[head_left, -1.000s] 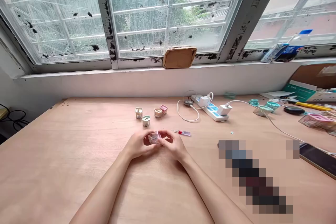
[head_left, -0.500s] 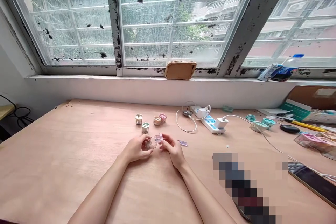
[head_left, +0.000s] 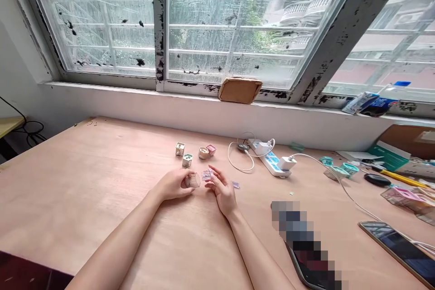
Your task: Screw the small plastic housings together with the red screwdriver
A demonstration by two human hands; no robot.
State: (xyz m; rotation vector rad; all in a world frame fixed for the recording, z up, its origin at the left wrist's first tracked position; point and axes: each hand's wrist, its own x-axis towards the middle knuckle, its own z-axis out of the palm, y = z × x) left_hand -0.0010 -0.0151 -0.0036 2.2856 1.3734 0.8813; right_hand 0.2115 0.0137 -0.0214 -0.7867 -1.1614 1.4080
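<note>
My left hand [head_left: 175, 184] is closed around a small clear plastic cup [head_left: 193, 181], tilted toward the right. Opposite it, my right hand [head_left: 222, 190] pinches a small translucent purple plastic piece [head_left: 206, 175] between thumb and fingers. A narrow gap separates the piece from the cup. Just beyond my right hand lies another flat purple piece [head_left: 235, 185] on the table. Behind my hands stand several small boxes that look like pencil sharpeners with holes in their tops: a cream one [head_left: 180, 148], a green one [head_left: 187, 160], an orange one [head_left: 203, 152] and a pink one [head_left: 211, 150].
A white power strip [head_left: 272, 163] with plugged chargers and looped cables sits at the back. To the right are teal plastic parts [head_left: 348, 170], pink cases [head_left: 404, 195], a black oval object [head_left: 377, 180] and a phone [head_left: 397, 244]. Another phone [head_left: 299, 263] is partly blurred out.
The purple piece and the cup have moved slightly apart. My left hand has shifted a little left, and the camera view has tilted.
</note>
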